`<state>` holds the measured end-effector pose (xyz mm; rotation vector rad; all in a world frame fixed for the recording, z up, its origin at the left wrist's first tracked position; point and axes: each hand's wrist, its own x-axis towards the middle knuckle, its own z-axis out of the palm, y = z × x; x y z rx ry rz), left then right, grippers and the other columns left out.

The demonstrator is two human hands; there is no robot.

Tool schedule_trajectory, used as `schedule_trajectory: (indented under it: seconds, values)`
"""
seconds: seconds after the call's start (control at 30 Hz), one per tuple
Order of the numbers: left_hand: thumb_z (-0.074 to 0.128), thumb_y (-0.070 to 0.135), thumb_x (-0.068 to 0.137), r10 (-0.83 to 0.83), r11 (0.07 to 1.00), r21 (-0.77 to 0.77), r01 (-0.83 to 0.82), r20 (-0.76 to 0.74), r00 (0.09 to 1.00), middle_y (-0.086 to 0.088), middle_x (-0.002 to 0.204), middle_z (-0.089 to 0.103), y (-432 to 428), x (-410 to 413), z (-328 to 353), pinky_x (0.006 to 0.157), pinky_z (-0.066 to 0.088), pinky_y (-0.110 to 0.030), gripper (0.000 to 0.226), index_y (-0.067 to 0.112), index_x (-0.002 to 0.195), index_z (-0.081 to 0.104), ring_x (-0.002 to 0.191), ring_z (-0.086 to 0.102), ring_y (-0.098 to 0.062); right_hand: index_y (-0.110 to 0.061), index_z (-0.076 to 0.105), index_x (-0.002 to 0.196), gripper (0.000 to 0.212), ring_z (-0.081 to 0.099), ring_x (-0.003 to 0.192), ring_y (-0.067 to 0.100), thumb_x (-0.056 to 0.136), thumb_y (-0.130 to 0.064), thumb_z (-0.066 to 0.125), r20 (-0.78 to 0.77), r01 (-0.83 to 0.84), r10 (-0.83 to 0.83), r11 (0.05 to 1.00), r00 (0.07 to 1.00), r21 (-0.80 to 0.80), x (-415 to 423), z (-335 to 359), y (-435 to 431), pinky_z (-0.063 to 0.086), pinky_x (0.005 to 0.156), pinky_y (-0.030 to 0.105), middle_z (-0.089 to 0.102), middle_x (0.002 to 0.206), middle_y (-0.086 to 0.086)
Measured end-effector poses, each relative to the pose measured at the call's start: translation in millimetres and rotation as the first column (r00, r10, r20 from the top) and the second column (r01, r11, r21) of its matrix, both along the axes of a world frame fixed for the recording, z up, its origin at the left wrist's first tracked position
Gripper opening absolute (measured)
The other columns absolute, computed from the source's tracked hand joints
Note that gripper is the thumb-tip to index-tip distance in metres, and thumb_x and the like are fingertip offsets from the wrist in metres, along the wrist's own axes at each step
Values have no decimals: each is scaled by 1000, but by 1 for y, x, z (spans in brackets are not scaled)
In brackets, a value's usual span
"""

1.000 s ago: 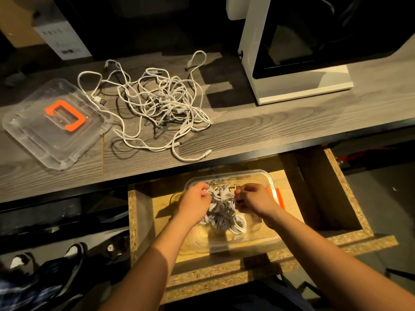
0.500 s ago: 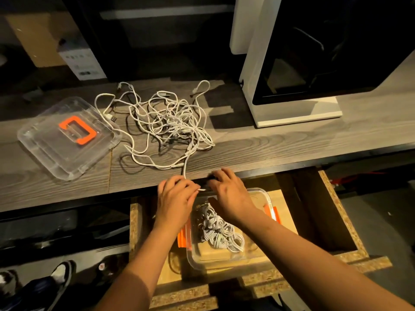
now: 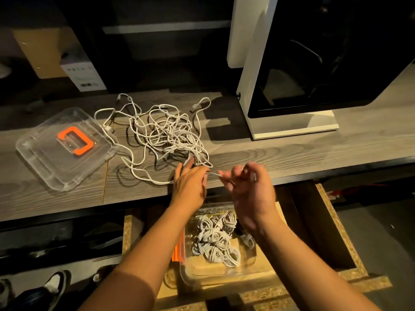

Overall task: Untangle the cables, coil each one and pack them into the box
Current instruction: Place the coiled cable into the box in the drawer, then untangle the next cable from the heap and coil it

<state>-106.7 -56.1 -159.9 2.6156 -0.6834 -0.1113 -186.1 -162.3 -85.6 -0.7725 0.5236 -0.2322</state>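
Between my two hands runs a loose cable end (image 3: 214,173) — my right hand (image 3: 249,191) curls and pinches it, my left hand (image 3: 189,185) reaches into the tangle (image 3: 168,135), grip unclear — many coils (image 3: 215,239) already fill the box (image 3: 224,272) below my wrists, a sizeable knot remains

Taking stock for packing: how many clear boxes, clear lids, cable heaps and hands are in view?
Clear box: 1
Clear lid with orange handle: 1
Tangled cable pile: 1
Coiled cable heap: 1
Hands: 2 (left hand, right hand)
Total: 6
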Motion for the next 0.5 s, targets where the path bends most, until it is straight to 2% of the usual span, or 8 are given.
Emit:
schedule_trajectory:
  seconds: [0.03, 0.1, 0.13, 0.17, 0.23, 0.27, 0.37, 0.5]
  values:
    - [37, 14, 97, -9, 999, 40, 8, 7, 1000, 4, 134, 53, -3, 3, 2, 114, -1, -33, 36, 24, 128, 52, 141, 21, -18, -15, 43, 64, 27, 48, 53, 13, 91, -10, 46, -22, 22, -23, 998, 999, -53, 0, 2, -8, 46, 58, 26, 47, 56, -3]
    - [37, 20, 98, -27, 987, 160, 13, 85, 996, 6, 139, 49, -10, 7, 7, 115, -5, -36, 35, 26, 130, 50, 142, 21, -20, -17, 41, 66, 28, 38, 52, 11, 85, -6, 59, -125, -91, 38, 886, 991, -454, 0, -3, -27, 39, 48, 26, 41, 58, -3]
    - [38, 24, 98, -44, 978, 207, 14, 140, 989, 7, 141, 47, -15, 11, 10, 115, -7, -37, 34, 26, 130, 49, 142, 20, -20, -15, 43, 69, 26, 40, 55, 13, 81, -9, 66, -223, -222, 94, 712, 970, -666, 2, -10, -34, 39, 47, 29, 43, 62, -1]
    - [39, 28, 98, -60, 973, 232, 15, 186, 981, 7, 142, 45, -17, 13, 14, 114, -9, -38, 33, 26, 129, 50, 141, 20, -22, -14, 46, 73, 26, 44, 59, 15, 77, -17, 71, -362, -376, 124, 471, 924, -798, 3, -17, -38, 41, 51, 33, 48, 66, 0]
    - [39, 33, 98, -86, 965, 262, 22, 235, 968, 8, 144, 42, -26, 18, 21, 114, -5, -40, 33, 26, 127, 51, 140, 22, -25, -14, 53, 81, 33, 55, 71, 18, 74, -37, 75, -654, -657, 76, 14, 752, -754, 10, -33, -43, 43, 57, 30, 59, 78, 3]
    - [38, 35, 98, -104, 961, 274, 33, 247, 963, 8, 144, 42, -31, 19, 23, 112, 0, -40, 33, 26, 127, 52, 138, 24, -26, -13, 56, 86, 36, 59, 79, 21, 76, -43, 73, -736, -730, 27, -108, 677, -675, 14, -37, -43, 46, 61, 30, 62, 86, 5]
    - [37, 40, 97, -127, 953, 300, 46, 257, 958, 12, 140, 45, -39, 21, 27, 96, 11, -36, 34, 29, 125, 53, 131, 32, -19, -13, 60, 99, 33, 61, 94, 28, 91, -43, 50, -773, -764, -80, -242, 630, -598, 24, -40, -49, 50, 78, 37, 65, 103, 10]
    - [43, 30, 94, -186, 945, 305, 118, 205, 961, 15, 132, 53, -30, 31, 19, 91, 14, -33, 31, 30, 121, 58, 124, 36, -14, -23, 68, 99, 53, 44, 114, 21, 88, -50, 23, -657, -583, -25, -488, 753, -650, 22, -31, -60, 31, 101, 43, 54, 114, -4]
